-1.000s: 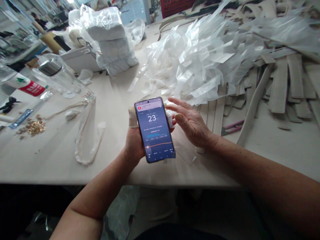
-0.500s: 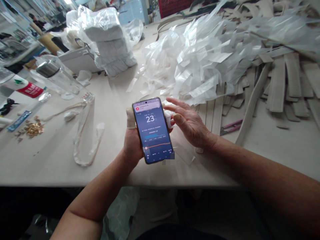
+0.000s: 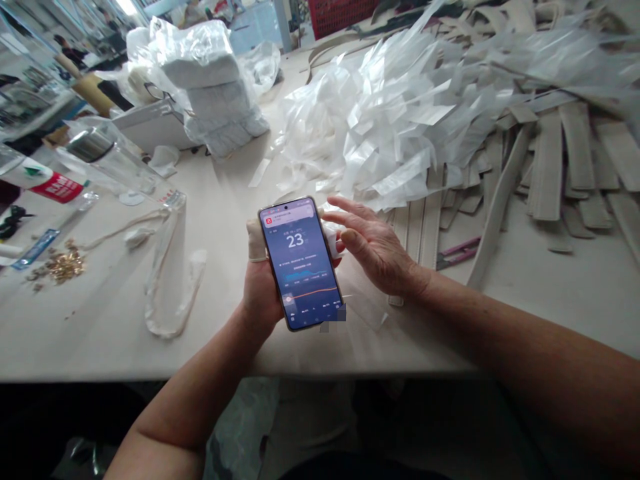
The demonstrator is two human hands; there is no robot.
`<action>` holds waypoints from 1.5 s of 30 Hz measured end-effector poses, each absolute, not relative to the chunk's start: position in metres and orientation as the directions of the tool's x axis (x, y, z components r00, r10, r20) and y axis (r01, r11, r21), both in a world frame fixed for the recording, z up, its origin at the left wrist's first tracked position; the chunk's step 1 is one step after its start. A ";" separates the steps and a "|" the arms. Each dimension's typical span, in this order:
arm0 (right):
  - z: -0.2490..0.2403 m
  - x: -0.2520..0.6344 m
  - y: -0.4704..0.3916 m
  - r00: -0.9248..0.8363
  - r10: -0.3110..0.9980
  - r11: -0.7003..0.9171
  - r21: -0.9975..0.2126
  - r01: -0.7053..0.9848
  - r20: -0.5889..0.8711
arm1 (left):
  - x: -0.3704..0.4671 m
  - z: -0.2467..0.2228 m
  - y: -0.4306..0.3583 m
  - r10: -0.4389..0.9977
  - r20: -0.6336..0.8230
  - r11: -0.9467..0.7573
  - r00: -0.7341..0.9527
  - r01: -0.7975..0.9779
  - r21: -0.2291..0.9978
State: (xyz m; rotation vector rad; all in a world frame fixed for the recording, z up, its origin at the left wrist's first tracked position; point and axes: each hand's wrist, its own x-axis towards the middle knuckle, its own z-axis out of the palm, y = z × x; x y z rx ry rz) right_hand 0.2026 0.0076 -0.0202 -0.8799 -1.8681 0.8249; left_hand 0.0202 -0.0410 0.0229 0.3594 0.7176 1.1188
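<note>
A smartphone (image 3: 303,267) with a lit blue screen showing a large 23 and a curved line lies in my left hand (image 3: 261,293), tilted slightly over the table's near part. A pale cover sits on my left thumb, and the fingers behind the phone are mostly hidden. Close to the phone's upper right edge is my right hand (image 3: 380,250), its fingers spread and holding nothing. Under and beside it lies a clear plastic sleeve (image 3: 367,310) on the table.
Clear plastic sleeves (image 3: 370,127) are heaped behind the phone, with beige strap pieces (image 3: 547,167) to the right. Pink-handled scissors (image 3: 460,252) lie near my right forearm. At left are brass-coloured bits (image 3: 66,263), a bottle (image 3: 45,180) and wrapped white bundles (image 3: 215,93).
The whole view has shifted a little, so phone and hands appear slightly farther left. My left hand keeps its hold on the phone, and my right fingers stay spread beside it.
</note>
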 end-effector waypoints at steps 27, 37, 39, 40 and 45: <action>-0.021 0.203 0.008 -0.372 0.806 0.563 -0.791 0.239 0.461 | 0.023 0.025 -0.041 0.913 -0.341 0.395 0.223 -0.692 0.605; -0.020 0.203 0.008 -0.372 0.804 0.569 -0.784 0.249 0.465 | 0.023 0.024 -0.042 0.914 -0.343 0.390 0.218 -0.707 0.589; -0.020 0.203 0.008 -0.376 0.801 0.572 -0.781 0.251 0.466 | 0.023 0.024 -0.042 0.915 -0.343 0.387 0.214 -0.710 0.589; -0.020 0.203 0.008 -0.377 0.800 0.573 -0.780 0.252 0.466 | 0.023 0.024 -0.042 0.914 -0.345 0.387 0.212 -0.711 0.587; -0.020 0.204 0.009 -0.383 0.798 0.575 -0.778 0.254 0.464 | 0.023 0.025 -0.042 0.909 -0.361 0.393 0.207 -0.715 0.578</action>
